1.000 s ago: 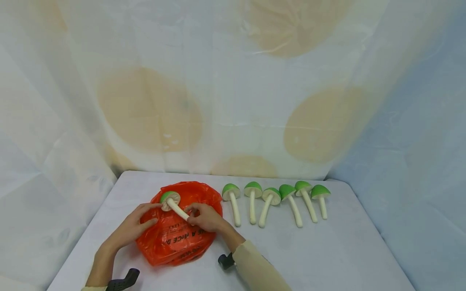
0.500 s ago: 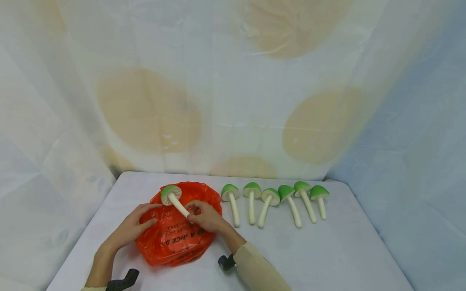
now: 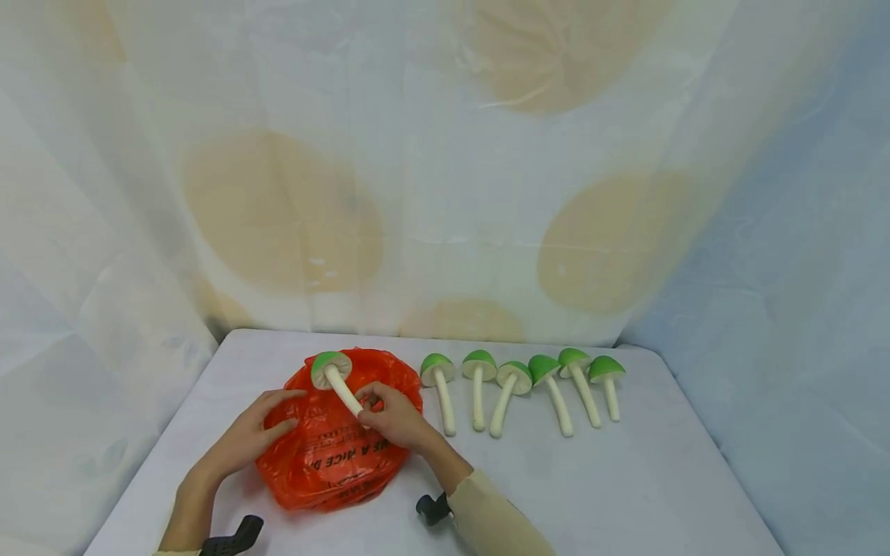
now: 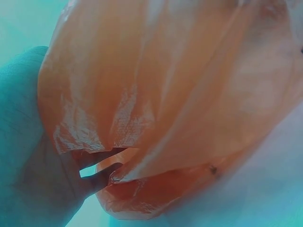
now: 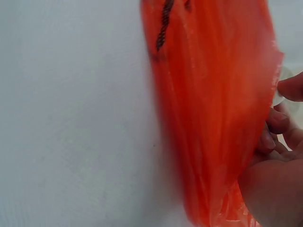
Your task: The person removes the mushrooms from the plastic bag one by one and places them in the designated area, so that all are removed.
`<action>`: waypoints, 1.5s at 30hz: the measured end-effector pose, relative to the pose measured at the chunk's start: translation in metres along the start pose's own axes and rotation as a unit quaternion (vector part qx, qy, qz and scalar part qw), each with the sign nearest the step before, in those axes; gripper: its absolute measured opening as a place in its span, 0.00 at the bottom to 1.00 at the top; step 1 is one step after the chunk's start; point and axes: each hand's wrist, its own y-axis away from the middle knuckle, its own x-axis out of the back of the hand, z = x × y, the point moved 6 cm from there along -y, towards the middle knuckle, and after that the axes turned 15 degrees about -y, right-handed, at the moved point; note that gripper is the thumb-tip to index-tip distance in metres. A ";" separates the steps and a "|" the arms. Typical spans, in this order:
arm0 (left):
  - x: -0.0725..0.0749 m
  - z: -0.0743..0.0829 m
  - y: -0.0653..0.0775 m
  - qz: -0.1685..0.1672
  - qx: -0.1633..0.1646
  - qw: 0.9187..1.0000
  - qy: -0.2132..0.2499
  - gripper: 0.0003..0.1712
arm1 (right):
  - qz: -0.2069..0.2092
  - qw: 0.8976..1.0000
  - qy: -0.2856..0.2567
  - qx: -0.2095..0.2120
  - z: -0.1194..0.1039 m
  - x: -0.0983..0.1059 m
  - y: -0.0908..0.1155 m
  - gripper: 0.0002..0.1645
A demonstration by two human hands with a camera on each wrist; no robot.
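Observation:
My right hand (image 3: 395, 417) pinches the lower stem of a toy mushroom (image 3: 332, 372) with a green cap and white stem. Its cap points up and to the left, above a red plastic bag (image 3: 337, 459) with black lettering. At the left side of the bag is my left hand (image 3: 243, 436), thumb and index finger spread. In the left wrist view, that hand's fingers (image 4: 97, 182) hook into a fold of the bag, partly hidden by the plastic. The right wrist view shows the other hand (image 5: 279, 156) behind the bag's edge.
Several more green-capped toy mushrooms (image 3: 511, 378) lie in a row to the right of the bag, stems toward me. All rest on a white table (image 3: 591, 494). Pale cloth with tan spots (image 3: 445, 232) hangs behind and at both sides.
The mushroom in my right hand has tilted: its cap has swung slightly up and to the right, away from the left fingertips. Both hands have barely moved.

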 end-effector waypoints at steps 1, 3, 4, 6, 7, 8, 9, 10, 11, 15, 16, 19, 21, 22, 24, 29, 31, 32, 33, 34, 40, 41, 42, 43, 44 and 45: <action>0.000 0.000 0.000 0.000 -0.001 1.000 0.000 0.26 | 0.002 1.000 -0.005 -0.003 -0.001 0.000 0.002 0.14; 0.000 0.002 0.000 0.000 -0.005 1.000 0.000 0.27 | 0.003 1.000 -0.017 -0.004 -0.004 0.001 0.005 0.14; 0.000 0.003 0.000 0.002 -0.008 1.000 -0.002 0.27 | 0.003 1.000 -0.023 -0.003 -0.006 0.001 0.006 0.14; 0.001 0.004 -0.001 0.005 -0.011 1.000 -0.005 0.27 | 0.001 1.000 -0.030 0.000 -0.009 0.001 0.008 0.14; 0.002 0.005 -0.001 0.005 -0.011 1.000 -0.007 0.27 | 0.002 1.000 -0.030 0.002 -0.010 0.002 0.009 0.14; 0.002 0.005 -0.001 0.005 -0.010 1.000 -0.008 0.27 | 0.003 1.000 -0.031 0.001 -0.011 0.002 0.010 0.14; 0.002 0.006 -0.002 0.005 -0.008 1.000 -0.009 0.27 | 0.005 1.000 -0.031 0.001 -0.011 0.003 0.011 0.14; 0.002 0.006 -0.002 0.004 -0.007 1.000 -0.008 0.27 | 0.007 1.000 -0.029 0.000 -0.011 0.004 0.012 0.14; 0.002 0.006 -0.002 0.002 -0.005 1.000 -0.007 0.27 | 0.009 1.000 -0.026 -0.002 -0.012 0.005 0.014 0.14; 0.001 0.006 -0.001 -0.001 -0.002 1.000 -0.001 0.27 | 0.014 1.000 -0.011 0.000 -0.012 0.012 0.020 0.14; 0.001 0.006 -0.001 -0.001 -0.003 1.000 -0.001 0.27 | 0.014 1.000 -0.006 0.001 -0.012 0.014 0.022 0.14; 0.000 0.007 -0.001 0.000 -0.005 1.000 -0.003 0.27 | 0.012 1.000 -0.004 0.005 -0.011 0.019 0.027 0.14; 0.000 0.008 0.000 -0.001 -0.006 1.000 -0.004 0.27 | 0.011 1.000 -0.006 0.005 -0.011 0.024 0.030 0.14; 0.000 0.008 -0.001 -0.001 -0.005 1.000 -0.004 0.27 | 0.012 1.000 -0.004 0.004 -0.010 0.026 0.032 0.14; -0.001 0.008 -0.001 -0.005 -0.003 1.000 -0.002 0.28 | 0.015 1.000 0.001 0.007 -0.011 0.032 0.035 0.14; -0.001 0.007 -0.001 -0.014 0.002 1.000 0.004 0.28 | 0.027 0.999 0.012 0.024 -0.014 0.045 0.042 0.15; -0.001 0.007 0.000 -0.016 0.002 1.000 0.005 0.28 | 0.030 0.999 0.011 0.029 -0.015 0.048 0.044 0.15; -0.001 0.006 0.000 -0.016 0.002 1.000 0.005 0.28 | 0.030 0.999 0.010 0.032 -0.016 0.049 0.046 0.15; -0.001 0.006 0.000 -0.016 0.003 1.000 0.004 0.28 | 0.030 0.999 0.010 0.035 -0.017 0.051 0.047 0.16; -0.001 0.006 0.000 -0.016 0.002 1.000 0.004 0.28 | 0.030 0.999 0.011 0.039 -0.018 0.052 0.048 0.16; -0.001 0.006 -0.001 -0.012 0.001 1.000 0.004 0.28 | 0.049 0.995 0.064 0.060 -0.023 0.064 0.055 0.17; -0.001 0.006 -0.001 -0.012 0.001 1.000 0.004 0.28 | 0.055 0.994 0.078 0.062 -0.024 0.067 0.056 0.17; -0.001 0.007 -0.001 -0.010 0.001 1.000 0.004 0.28 | 0.061 0.992 0.091 0.062 -0.024 0.070 0.057 0.16; 0.000 0.007 0.000 -0.010 0.001 1.000 0.005 0.28 | 0.067 0.991 0.102 0.062 -0.025 0.073 0.058 0.16; 0.000 0.007 0.000 -0.010 0.001 1.000 0.005 0.28 | 0.073 0.989 0.112 0.062 -0.025 0.076 0.060 0.16; 0.000 0.007 0.000 -0.010 0.000 1.000 0.006 0.28 | 0.078 0.987 0.121 0.064 -0.025 0.079 0.061 0.16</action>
